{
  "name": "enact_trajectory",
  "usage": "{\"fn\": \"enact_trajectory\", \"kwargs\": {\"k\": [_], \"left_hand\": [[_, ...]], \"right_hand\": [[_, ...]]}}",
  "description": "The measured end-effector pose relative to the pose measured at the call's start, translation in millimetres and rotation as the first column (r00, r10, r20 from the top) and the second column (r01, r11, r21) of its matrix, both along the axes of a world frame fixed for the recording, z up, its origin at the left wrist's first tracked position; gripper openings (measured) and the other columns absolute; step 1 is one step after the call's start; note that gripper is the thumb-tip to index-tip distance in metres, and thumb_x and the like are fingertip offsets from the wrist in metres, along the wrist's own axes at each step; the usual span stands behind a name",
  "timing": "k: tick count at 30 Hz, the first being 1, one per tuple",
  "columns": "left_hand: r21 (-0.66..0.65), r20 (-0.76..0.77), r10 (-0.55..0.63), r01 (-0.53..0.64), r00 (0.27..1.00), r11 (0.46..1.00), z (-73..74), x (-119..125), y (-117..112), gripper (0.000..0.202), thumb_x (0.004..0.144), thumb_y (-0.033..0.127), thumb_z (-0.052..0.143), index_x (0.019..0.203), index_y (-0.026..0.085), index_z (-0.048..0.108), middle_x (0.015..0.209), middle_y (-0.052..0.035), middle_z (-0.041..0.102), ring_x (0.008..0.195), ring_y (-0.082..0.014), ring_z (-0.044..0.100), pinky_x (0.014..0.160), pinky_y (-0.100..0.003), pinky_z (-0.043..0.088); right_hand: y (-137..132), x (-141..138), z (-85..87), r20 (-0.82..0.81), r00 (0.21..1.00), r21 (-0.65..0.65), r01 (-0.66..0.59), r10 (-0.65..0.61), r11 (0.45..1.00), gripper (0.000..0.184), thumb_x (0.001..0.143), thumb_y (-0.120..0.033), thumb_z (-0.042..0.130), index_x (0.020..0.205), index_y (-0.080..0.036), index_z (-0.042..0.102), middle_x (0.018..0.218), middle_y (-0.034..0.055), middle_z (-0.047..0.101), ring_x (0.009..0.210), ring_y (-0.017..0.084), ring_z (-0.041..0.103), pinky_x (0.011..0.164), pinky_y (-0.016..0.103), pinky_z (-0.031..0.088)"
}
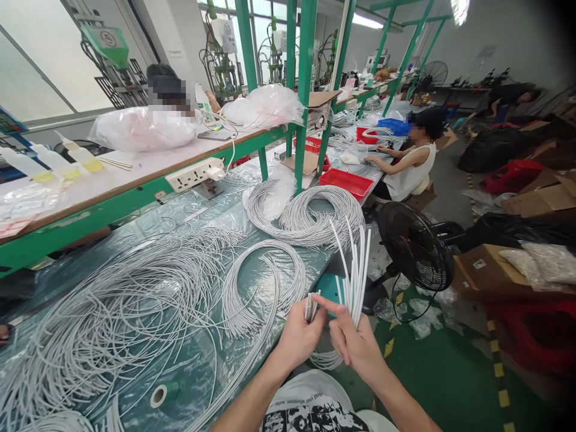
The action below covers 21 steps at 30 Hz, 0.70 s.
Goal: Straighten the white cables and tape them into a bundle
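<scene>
My left hand (297, 337) is closed around a bunch of white cable ends (309, 307) whose tips stick up from the fist. My right hand (353, 342) holds a fan of several white cables (355, 270) that stand up and spread out, its forefinger stretched toward the bunch in my left hand. Both hands hover just past the near right corner of the bench. A loose coil of white cable (265, 288) lies on the bench right in front of them, and a strand hangs below my hands.
The plastic-covered green bench (198, 210) carries a big tangle of white cable (112, 318) at left, another coil (310, 216) farther back and a tape roll (158, 396). A black floor fan (416, 246) stands to the right. A seated person (411, 165) works farther along. Cardboard boxes (490, 270) stand at right.
</scene>
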<state>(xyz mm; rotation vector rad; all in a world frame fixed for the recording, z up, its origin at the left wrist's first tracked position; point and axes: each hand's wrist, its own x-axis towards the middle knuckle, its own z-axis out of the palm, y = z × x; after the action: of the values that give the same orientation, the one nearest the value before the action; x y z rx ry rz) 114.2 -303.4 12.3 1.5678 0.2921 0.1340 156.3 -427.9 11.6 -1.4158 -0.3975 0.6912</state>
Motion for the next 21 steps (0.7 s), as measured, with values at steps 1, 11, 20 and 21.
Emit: {"fn": "enact_trajectory", "kwargs": {"k": [1,11,20,21], "left_hand": [[0.005,-0.011,0.004,-0.004,1.0,1.0,-1.0,0,0,0.039,0.091,0.043,0.05,0.062,0.018,0.041,0.057,0.0057,0.032,0.054,-0.008,0.026,0.051,-0.022,0.024],[-0.078,-0.068,0.089,-0.094,0.994,0.993,0.2,0,3,0.031,0.085,0.043,0.058,0.085,0.013,0.068,0.052,0.007,0.032,0.05,-0.0085,0.027,0.048,-0.023,0.022],[-0.159,0.057,0.064,-0.054,0.996,0.986,19.3,2,-5,0.056,0.085,0.057,0.057,0.049,0.017,0.043,0.049,0.0054,0.029,0.048,-0.0064,0.026,0.046,-0.023,0.021],[-0.16,0.051,0.077,-0.068,0.996,0.985,20.0,2,-5,0.055,0.084,0.057,0.058,0.05,0.016,0.045,0.047,0.0054,0.03,0.047,-0.0063,0.027,0.046,-0.022,0.021]], "right_hand": [[0,1,0.3,0.003,1.0,-0.011,0.004,-0.004,1.0,0.059,0.098,-0.057,0.039,0.129,-0.012,0.062,0.036,-0.0069,0.033,0.035,0.008,0.024,0.039,0.023,0.026],[-9,3,-3.6,-0.068,0.997,0.071,0.025,-0.02,0.997,0.057,0.095,-0.058,0.044,0.063,-0.016,0.064,0.032,-0.0066,0.029,0.03,0.005,0.023,0.037,0.022,0.025],[-11,-3,-16.4,-0.116,0.967,-0.028,-0.232,0.227,0.972,0.063,0.093,-0.064,0.04,0.054,-0.017,0.055,0.03,-0.0065,0.032,0.028,0.006,0.025,0.038,0.023,0.023],[-9,-4,-17.1,-0.128,0.966,-0.003,-0.228,0.226,0.974,0.062,0.093,-0.064,0.041,0.055,-0.017,0.056,0.03,-0.0067,0.032,0.028,0.006,0.024,0.037,0.022,0.023]]}}
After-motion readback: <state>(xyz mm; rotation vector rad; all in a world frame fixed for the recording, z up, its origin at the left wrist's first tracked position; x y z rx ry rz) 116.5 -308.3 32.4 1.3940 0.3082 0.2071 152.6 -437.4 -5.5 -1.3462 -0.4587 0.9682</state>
